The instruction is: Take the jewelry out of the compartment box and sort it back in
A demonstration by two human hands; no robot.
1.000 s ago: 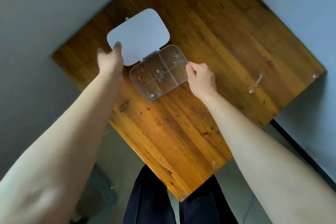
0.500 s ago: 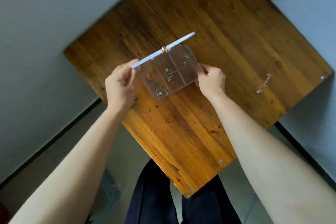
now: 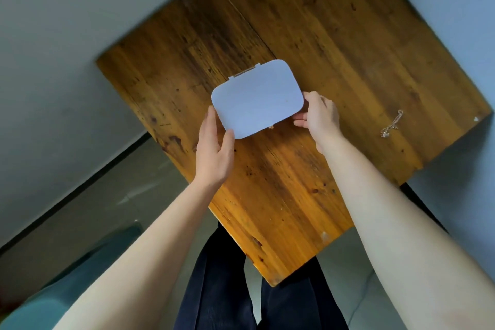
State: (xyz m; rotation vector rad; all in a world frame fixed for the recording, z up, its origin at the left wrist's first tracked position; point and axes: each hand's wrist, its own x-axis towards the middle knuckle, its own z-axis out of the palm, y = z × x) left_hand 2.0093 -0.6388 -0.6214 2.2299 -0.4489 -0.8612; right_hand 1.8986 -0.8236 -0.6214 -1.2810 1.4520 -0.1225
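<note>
Head view: the rounded rectangular compartment box with its white plastic lid (image 3: 257, 99) down lies near the centre of the worn brown wooden desk (image 3: 348, 35). The left hand (image 3: 214, 150) grips its 8 o'clock corner, fingers (image 3: 211, 118) along the edge; the right hand (image 3: 320, 118) pinches its 3 o'clock end. A thin gold chain (image 3: 391, 124) lies well apart at 3 o'clock.

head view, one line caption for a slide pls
Both hands, left and right, hold the closed white-lidded compartment box on a wooden table.
</note>
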